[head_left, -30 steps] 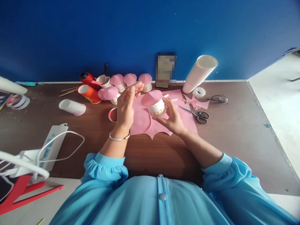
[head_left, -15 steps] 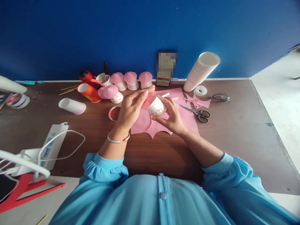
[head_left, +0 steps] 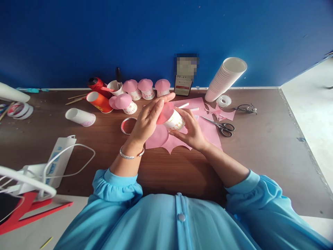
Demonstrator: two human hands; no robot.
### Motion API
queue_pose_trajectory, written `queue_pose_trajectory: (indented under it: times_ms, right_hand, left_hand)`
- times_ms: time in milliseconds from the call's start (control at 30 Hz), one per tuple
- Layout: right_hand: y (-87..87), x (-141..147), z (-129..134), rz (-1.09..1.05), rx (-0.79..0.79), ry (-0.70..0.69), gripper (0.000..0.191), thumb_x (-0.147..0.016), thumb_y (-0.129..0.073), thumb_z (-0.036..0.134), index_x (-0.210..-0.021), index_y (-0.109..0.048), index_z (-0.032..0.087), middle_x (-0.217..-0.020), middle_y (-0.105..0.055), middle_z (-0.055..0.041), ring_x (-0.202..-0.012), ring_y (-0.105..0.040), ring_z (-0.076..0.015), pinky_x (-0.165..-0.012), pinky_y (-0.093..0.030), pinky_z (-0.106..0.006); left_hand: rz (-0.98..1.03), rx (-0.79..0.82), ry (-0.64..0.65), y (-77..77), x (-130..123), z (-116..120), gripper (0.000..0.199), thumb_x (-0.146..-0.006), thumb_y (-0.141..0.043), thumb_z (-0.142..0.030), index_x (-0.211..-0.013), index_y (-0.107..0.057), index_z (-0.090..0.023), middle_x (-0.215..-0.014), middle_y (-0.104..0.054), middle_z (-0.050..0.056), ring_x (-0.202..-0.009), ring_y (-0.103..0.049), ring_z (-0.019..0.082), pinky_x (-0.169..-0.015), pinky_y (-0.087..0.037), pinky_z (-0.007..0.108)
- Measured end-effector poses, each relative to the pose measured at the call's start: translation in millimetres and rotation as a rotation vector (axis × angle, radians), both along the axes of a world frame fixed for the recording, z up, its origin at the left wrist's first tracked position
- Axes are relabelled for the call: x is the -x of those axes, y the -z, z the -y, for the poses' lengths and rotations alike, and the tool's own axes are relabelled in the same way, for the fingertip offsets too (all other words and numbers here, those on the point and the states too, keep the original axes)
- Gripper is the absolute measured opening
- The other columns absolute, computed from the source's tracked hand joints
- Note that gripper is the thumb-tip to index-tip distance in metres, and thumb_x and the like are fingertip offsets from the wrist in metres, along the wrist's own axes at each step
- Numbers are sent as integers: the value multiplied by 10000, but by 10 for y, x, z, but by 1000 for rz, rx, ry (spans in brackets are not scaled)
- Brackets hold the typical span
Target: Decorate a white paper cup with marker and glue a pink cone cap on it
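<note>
Tilted on its side above the pink paper, a small white paper cup [head_left: 175, 121] with coloured drawings is in my right hand [head_left: 193, 131]. The thumb and fingers of that hand wrap around the cup near its base. On the cup's other end sits a pink paper cone [head_left: 165, 113]. My left hand [head_left: 148, 119] lies with its palm against this cone, fingers stretched out straight and together. Below both hands are a cut pink sheet [head_left: 179, 141] and a pink paper disc [head_left: 159, 136].
Several pink-topped cups [head_left: 146, 89] stand along the wall beside a phone [head_left: 183, 83]. To the right are a tall cup stack [head_left: 225, 80], a white tape roll [head_left: 223, 101], scissors [head_left: 225, 129] and glasses [head_left: 246, 109]. On the left lie a white cup [head_left: 80, 117] and a power strip [head_left: 61, 156].
The cone-topped cup has turned slightly between my hands, showing more of the cone. My left palm stays against the cone, and my right hand keeps its grip on the cup.
</note>
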State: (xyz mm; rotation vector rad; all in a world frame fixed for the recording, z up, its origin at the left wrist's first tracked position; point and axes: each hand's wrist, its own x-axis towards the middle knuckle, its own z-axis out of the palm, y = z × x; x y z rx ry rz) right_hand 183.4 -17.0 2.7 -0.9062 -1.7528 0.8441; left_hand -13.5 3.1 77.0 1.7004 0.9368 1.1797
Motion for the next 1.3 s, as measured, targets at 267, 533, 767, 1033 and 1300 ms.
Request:
queue_pose_trajectory:
  times_ms: [267,533,767,1033,1300]
  right_hand:
    - [-51,15,12,-321,451,-214,746,-851,-871,569,-1455,-556,265,-1479,-656,-132,-1357,-641,-355,-1105,-610,-556]
    - [-102,19,38,-307,463,-204,742,-849,-876,567,-1449,-561,266,-1502,-646,-121,-1383,-623,-358,-1148,-580,-574]
    - [-62,41,42,-233,316,-191,688,-870,-865,551,-1429,-592,257,-1437,-674,-110,-1360,-632,-340,-1179,-552,-563]
    - [30,42,48,-246,247,-185,680,-883,-867,506,-1472,-603,292,-1423,-671,-93,-1362,-617,-326,-1230,-494,-570]
    - [56,33,36,-192,243,-172,680,-875,-867,546,-1454,-627,284,-1407,-676,-99,-1347,-611,-328,-1228,-490,-574]
  left_hand:
    - [55,57,-22,-61,-14,65,454,-1099,-484,-582,-1325,-765,-305,-1488,-735,30,-1515,-591,307,-1314,-469,525]
    - [-240,-261,-62,-235,18,144,422,-1108,-495,-526,-1427,-690,-330,-1595,-651,37,-1561,-538,288,-1343,-404,562]
    - [-349,-272,-8,-169,-27,143,434,-1120,-477,-472,-1466,-661,-285,-1624,-622,80,-1570,-526,291,-1335,-412,545]
    - [-320,-177,58,-119,-5,119,421,-1140,-439,-420,-1445,-679,-255,-1574,-667,95,-1511,-596,247,-1292,-470,451]
    - [-369,-184,65,-70,-25,107,410,-1140,-428,-393,-1419,-693,-252,-1535,-699,90,-1483,-622,247,-1270,-496,454]
